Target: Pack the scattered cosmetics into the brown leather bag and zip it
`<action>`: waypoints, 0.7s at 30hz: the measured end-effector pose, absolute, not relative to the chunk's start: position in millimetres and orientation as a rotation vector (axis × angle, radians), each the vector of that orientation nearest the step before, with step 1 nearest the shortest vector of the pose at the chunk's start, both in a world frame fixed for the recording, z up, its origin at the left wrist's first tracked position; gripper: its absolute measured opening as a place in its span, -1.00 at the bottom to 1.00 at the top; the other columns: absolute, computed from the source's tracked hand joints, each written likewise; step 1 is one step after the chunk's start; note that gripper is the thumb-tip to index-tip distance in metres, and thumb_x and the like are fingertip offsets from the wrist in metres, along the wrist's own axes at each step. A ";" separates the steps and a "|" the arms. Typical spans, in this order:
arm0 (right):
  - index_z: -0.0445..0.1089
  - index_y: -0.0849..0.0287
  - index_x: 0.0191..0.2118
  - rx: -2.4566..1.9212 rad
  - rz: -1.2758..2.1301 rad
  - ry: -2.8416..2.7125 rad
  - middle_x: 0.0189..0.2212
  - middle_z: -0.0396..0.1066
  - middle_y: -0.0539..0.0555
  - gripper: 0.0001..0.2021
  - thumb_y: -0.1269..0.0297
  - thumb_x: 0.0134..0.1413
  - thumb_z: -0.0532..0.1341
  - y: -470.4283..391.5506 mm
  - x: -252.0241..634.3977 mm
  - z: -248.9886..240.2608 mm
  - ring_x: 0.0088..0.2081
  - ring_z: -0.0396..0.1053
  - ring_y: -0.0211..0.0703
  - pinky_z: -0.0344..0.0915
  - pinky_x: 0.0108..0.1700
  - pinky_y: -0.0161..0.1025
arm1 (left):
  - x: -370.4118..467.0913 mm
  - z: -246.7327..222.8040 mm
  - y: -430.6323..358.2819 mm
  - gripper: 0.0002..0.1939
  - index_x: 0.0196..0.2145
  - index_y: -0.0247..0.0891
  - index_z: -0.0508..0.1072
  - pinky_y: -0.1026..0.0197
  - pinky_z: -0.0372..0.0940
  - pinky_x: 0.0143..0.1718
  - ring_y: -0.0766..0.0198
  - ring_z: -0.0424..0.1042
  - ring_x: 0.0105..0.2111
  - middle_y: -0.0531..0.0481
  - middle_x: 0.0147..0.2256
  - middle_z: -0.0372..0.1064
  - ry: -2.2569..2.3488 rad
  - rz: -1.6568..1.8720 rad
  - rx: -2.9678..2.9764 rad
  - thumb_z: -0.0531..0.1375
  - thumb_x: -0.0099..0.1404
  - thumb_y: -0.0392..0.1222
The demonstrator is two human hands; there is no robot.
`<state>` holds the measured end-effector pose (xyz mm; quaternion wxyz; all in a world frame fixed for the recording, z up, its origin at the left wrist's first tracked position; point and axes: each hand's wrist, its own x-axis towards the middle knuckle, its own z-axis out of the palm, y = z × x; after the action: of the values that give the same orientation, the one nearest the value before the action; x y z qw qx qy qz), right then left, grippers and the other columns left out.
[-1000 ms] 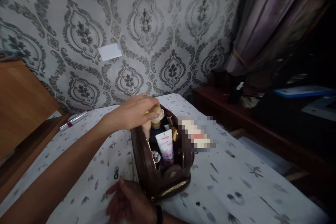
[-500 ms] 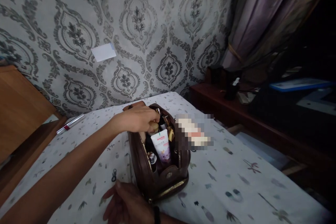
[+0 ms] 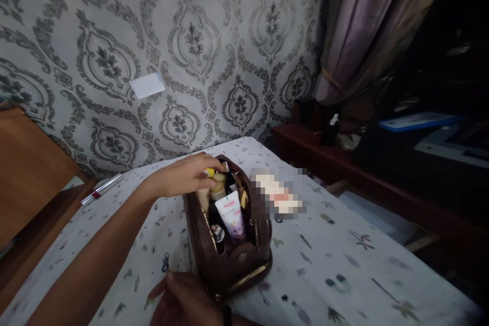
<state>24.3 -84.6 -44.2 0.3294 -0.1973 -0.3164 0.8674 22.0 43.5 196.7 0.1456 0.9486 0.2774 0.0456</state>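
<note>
A brown bag (image 3: 233, 275) stands unzipped on the patterned white cloth. Inside it are a white and purple tube (image 3: 232, 219), a round-topped beige bottle (image 3: 218, 188), a silver-capped bottle (image 3: 218, 234) and gold-coloured items (image 3: 243, 196). My left hand (image 3: 187, 174) reaches over the bag's far left rim, thumb and fingers apart. A yellow item (image 3: 209, 172) shows between them; I see no firm grip on it. Below the bag's near left corner, my right hand (image 3: 183, 298) lies with thumb and fingers apart, holding nothing visible.
A silver tube (image 3: 101, 189) lies at the cloth's left edge by a wooden panel (image 3: 30, 173). Right of the bag is a pixelated item (image 3: 278, 193). A dark red shelf (image 3: 298, 142) with small objects stands beyond. Patterned wallpaper rises behind.
My left hand has spread its fingers and drawn back leftward from the round-topped bottle, uncovering it and the yellow item. My right hand stays near the bag. The view has shifted slightly.
</note>
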 end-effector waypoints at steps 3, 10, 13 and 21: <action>0.32 0.23 -0.31 -0.539 2.238 -0.881 -0.64 0.36 -0.01 -0.09 -0.64 -0.49 0.14 -82.9 26.4 -42.8 -0.65 0.27 -0.30 0.12 -0.52 -0.34 | 2.0 186.6 45.3 -0.64 0.04 -0.21 0.43 0.18 0.32 -0.03 0.10 0.42 0.01 -0.10 0.01 0.46 0.899 0.539 2.533 0.06 0.40 -0.01; 0.35 0.27 -0.23 -0.592 2.216 -0.995 -0.62 0.37 -0.02 -0.07 -0.60 -0.44 0.18 -90.2 28.1 -39.0 -0.65 0.27 -0.32 0.10 -0.54 -0.36 | -17.0 124.8 48.6 -0.57 0.11 -0.28 0.36 -0.02 0.20 0.24 0.09 0.36 0.14 -0.16 0.12 0.40 1.231 1.096 2.169 -0.02 0.45 -0.01; 0.35 0.27 -0.22 -0.637 2.179 -1.020 -0.59 0.41 0.00 -0.11 -0.57 -0.35 0.18 -95.2 29.9 -35.2 -0.65 0.29 -0.33 0.10 -0.58 -0.38 | -11.8 114.5 41.3 -0.54 0.17 -0.32 0.34 0.01 0.03 0.36 0.14 0.20 0.28 -0.20 0.25 0.27 1.179 1.005 2.277 -0.13 0.49 -0.07; 0.38 0.30 -0.21 -0.609 2.203 -1.052 -0.61 0.40 0.01 -0.07 -0.59 -0.38 0.18 -98.4 31.6 -28.0 -0.66 0.31 -0.33 0.10 -0.62 -0.41 | -10.0 109.4 38.9 -0.48 0.02 -0.25 0.52 -0.07 -0.16 0.42 0.12 -0.03 0.38 -0.10 0.27 0.25 1.123 0.859 2.385 -0.16 0.50 -0.01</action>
<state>31.6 -98.4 -28.0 0.3078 -0.2305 -0.3979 0.8329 -10.0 38.9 109.4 0.1835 0.8457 0.3981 0.3046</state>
